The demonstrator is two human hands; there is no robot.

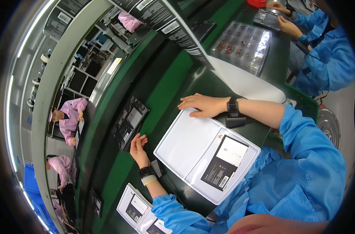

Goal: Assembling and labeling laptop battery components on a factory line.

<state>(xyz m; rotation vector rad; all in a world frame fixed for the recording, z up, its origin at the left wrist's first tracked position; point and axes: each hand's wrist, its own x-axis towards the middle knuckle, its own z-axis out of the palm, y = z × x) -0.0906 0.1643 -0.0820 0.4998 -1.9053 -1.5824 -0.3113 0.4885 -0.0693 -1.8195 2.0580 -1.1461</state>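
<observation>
In front of me lies a white two-compartment plastic tray. Its nearer compartment holds a flat black battery pack with a white label panel; the farther one shows only its white bottom. My right hand lies with its fingers stretched over the tray's upper corner. My left hand is off the tray's left side, fingers loosely bent and apart, with nothing seen in them. Close beyond those fingertips sits an opened black electronic device with bare inner parts, on the green conveyor belt. I cannot tell whether they touch.
Another white tray with battery packs stands at lower left. A clear compartment tray with small parts lies at upper right, near a blue-sleeved co-worker. A printed panel hangs above. Pink-clad people sit across the belt.
</observation>
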